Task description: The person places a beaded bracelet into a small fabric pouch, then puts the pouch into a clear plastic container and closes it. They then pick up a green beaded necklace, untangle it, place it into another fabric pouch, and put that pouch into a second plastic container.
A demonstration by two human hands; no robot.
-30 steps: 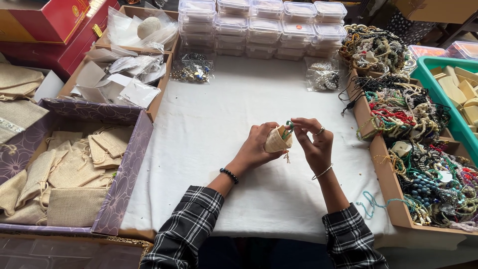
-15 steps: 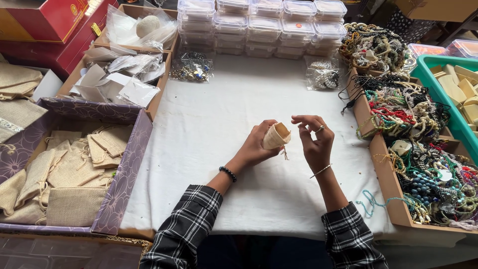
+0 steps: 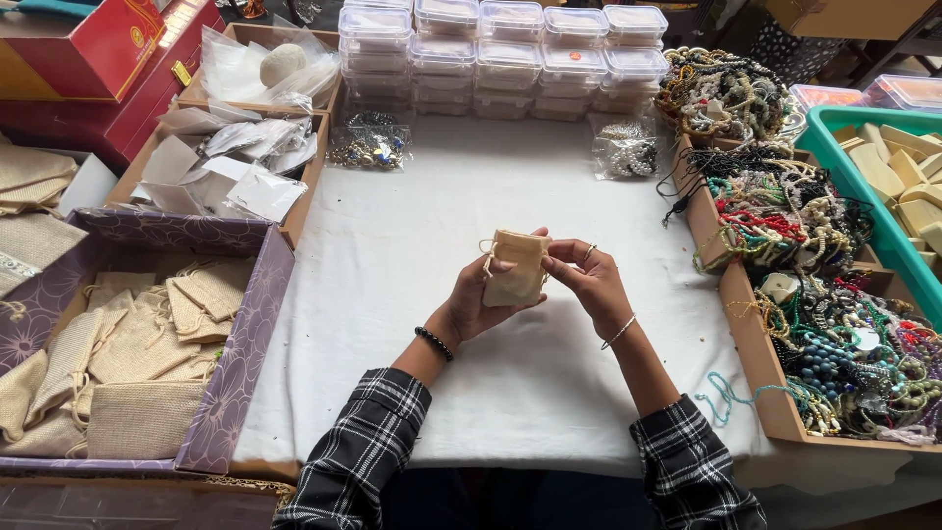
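Standing upright at frame centre below stacked clear lidded boxes (image 3: 510, 54), the beige pouch (image 3: 515, 270) points mouth-up, pinched by left hand (image 3: 478, 299) and right hand (image 3: 587, 280) fingers.

pouch (image 3: 514, 270) | small tan burlap bag, drawstring cord hanging at its top left corner | upright, mouth up, front face toward the camera | held off the white cloth, resting in the left hand (image 3: 478, 306) palm, top right edge pinched by right hand (image 3: 589, 285) fingers
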